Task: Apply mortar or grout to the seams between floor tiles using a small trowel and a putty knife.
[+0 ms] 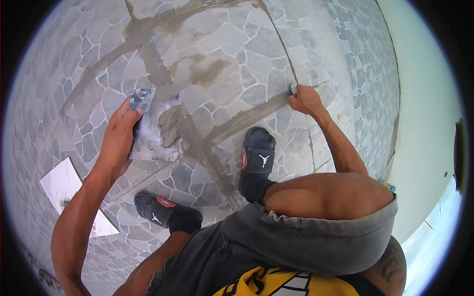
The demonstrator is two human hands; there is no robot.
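My left hand [118, 134] is closed on the edge of a flat pale board [148, 148]. A mound of wet grey grout [171, 126] sits on it. Pinched under the same thumb is a smeared flat scraper blade [142, 98]. Farther right, my right hand [307, 100] is closed around a small greyish piece [293, 89], mostly hidden by the fingers. It is down at the floor, where a smeared grout joint [247, 114] meets a dark, narrow joint [281, 39]. I cannot make out what kind of tool this is.
Stone-patterned floor tiles [256, 54] spread all around, with wet grey smears along several joints. A white tile piece [61, 180] lies at the left. My feet in black slides [259, 153] stand near the board. A pale wall [419, 98] rises at the right.
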